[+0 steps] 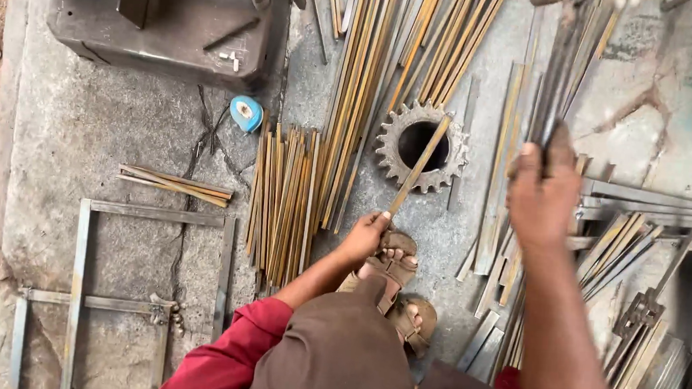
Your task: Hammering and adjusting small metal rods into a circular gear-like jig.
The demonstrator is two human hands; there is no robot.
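My left hand (366, 234) grips the near end of a thin rusty metal strip (420, 165); the strip's far end rests over the hole of a large toothed gear (422, 146) lying flat on the concrete floor. My right hand (542, 197) is raised and shut on the dark handle of a hammer (560, 67), whose head sits at the top edge and is blurred. My feet in brown sandals (393, 277) rest just below the left hand.
Piles of yellowish metal strips (290, 199) lie left of the gear, and more (419, 39) fan out above it. Grey flat bars (639, 244) crowd the right. A welded steel frame (84, 283) lies at lower left, a blue tape measure (246, 113) and a heavy machine base (164, 23) at upper left.
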